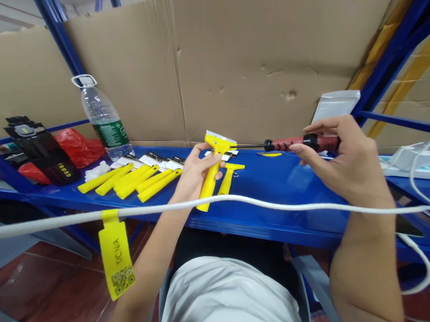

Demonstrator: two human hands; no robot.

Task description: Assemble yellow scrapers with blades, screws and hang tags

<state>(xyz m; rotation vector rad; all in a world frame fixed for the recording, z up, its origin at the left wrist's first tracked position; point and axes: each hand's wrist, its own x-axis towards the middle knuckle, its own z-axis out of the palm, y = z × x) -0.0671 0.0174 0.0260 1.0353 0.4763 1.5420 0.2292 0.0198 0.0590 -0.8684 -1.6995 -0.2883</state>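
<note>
My left hand [199, 166] is closed around a yellow scraper [211, 178], which is tilted with its wide metal-edged head at the top. In my right hand [352, 157] is a red and black screwdriver [291, 144], held level. Its thin shaft points left, and the tip reaches the scraper's head; whether it sits in a screw I cannot tell. Just behind and below the held scraper, a second yellow scraper [227, 179] lies on the blue shelf [273, 196]. Small bits lie near its head. Several yellow handles [137, 182] rest in a row to the left, with black and white cards at their far ends.
A large plastic bottle [103, 120] and a black bottle [45, 152] stand at the left beside a red plastic bag [78, 147]. Across the foreground runs a white cable [255, 197] with a yellow tag [116, 260]. Cardboard [247, 54] walls the back; white power strips [416, 162] lie right.
</note>
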